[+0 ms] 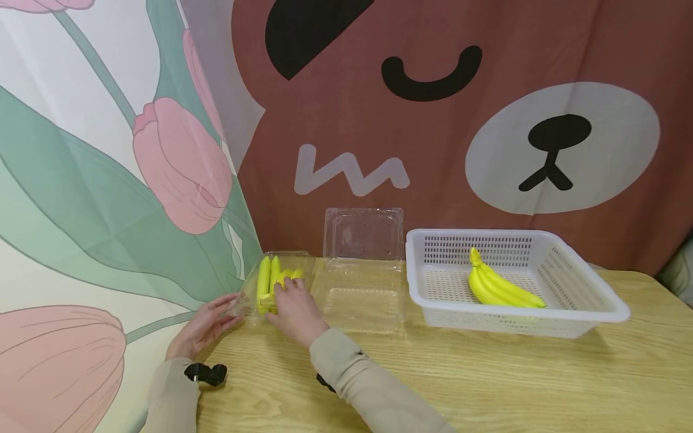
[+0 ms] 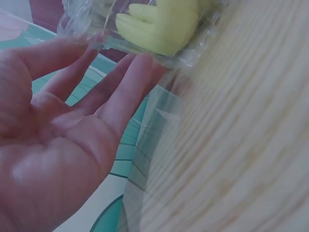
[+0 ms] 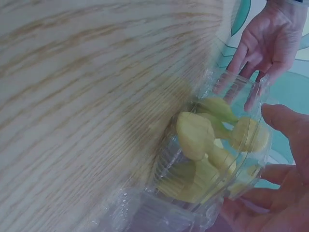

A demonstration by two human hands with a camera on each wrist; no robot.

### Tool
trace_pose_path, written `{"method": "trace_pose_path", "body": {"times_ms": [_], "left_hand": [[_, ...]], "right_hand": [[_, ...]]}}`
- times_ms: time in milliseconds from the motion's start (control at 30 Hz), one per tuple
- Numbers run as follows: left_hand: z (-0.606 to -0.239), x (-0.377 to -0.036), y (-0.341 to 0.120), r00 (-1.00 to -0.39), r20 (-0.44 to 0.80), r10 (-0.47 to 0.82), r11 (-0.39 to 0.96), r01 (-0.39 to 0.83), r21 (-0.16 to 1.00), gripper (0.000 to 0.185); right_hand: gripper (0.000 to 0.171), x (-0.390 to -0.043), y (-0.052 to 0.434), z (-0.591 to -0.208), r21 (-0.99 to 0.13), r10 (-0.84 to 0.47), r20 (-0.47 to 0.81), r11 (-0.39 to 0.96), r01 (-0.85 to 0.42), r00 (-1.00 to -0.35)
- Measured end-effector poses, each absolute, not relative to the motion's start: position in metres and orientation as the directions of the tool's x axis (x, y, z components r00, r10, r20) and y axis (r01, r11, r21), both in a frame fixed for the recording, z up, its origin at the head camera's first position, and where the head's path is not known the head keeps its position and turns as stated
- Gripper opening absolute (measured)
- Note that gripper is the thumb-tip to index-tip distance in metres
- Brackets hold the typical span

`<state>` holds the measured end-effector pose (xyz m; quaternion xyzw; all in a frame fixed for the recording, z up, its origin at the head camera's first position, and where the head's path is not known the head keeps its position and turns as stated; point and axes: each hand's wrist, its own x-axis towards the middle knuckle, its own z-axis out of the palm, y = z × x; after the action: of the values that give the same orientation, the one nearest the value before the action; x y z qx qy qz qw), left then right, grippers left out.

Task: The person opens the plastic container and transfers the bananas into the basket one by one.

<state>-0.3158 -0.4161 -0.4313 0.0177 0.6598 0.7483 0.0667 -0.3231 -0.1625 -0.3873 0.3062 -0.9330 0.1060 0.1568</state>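
Observation:
A clear plastic clamshell container at the table's left holds yellow toy bananas. My left hand is at its near left side, fingers nearly straight and touching the plastic; the left wrist view shows this palm turned up. Reaching into the container from the right, my right hand has its bent fingers on the bananas. In the right wrist view, the right thumb and fingers stand on either side of the banana stems. The container walls and reflections partly hide the fingertips.
A second clear clamshell stands beside the first, its lid raised. Further right, a white perforated basket holds a yellow banana bunch. Printed curtains hang close behind and to the left of the wooden table.

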Motion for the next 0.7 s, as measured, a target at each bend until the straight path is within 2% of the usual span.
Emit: {"method": "trace_pose_path", "body": {"times_ms": [300,700], "left_hand": [[-0.430,-0.315,-0.418,-0.981,-0.071,0.180,-0.159,-0.101,0.982,0.025],[-0.423,-0.315,-0.413,-0.987,-0.090,0.132,-0.093,-0.102,0.990,0.032]], "right_hand": [[0.066,-0.319,-0.179,-0.389,0.035,-0.469,0.423,0.864,-0.503,-0.776],[0.060,-0.318,-0.178,-0.391,0.013,-0.455,0.454,0.863,-0.504,-0.766]]}}
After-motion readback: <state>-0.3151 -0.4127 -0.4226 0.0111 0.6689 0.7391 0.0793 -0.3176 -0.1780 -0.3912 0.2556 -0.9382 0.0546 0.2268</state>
